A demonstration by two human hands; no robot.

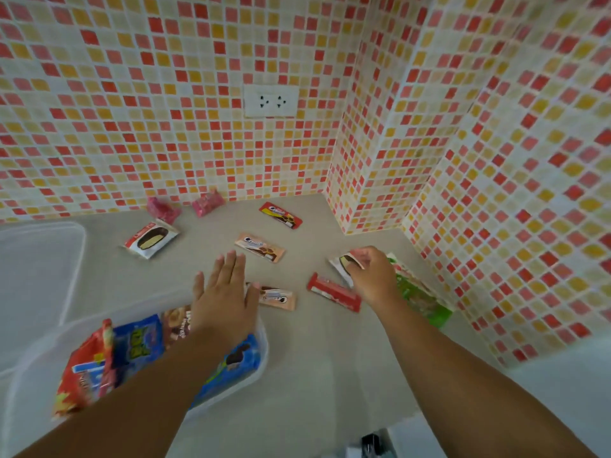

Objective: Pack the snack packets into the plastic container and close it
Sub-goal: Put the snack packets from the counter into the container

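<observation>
A clear plastic container (263, 342) sits at the lower left with red, blue and brown snack packets (139, 345) inside. My left hand (224, 292) hovers flat over its far rim, fingers spread, holding nothing. My right hand (373, 276) is closed on a white packet with a chocolate bar picture (342, 264). Loose on the grey counter lie a peach packet (277, 297), a red bar (334, 292), a green packet (420, 292), another peach packet (261, 247), a white packet (150, 239), a red packet (281, 214) and two pink packets (208, 203).
The container's clear lid (36, 259) lies at the far left on the counter. Mosaic-tiled walls close in at the back and right, with a jutting corner (347, 226) and a white wall socket (271, 101). A white surface (562, 385) adjoins at the lower right.
</observation>
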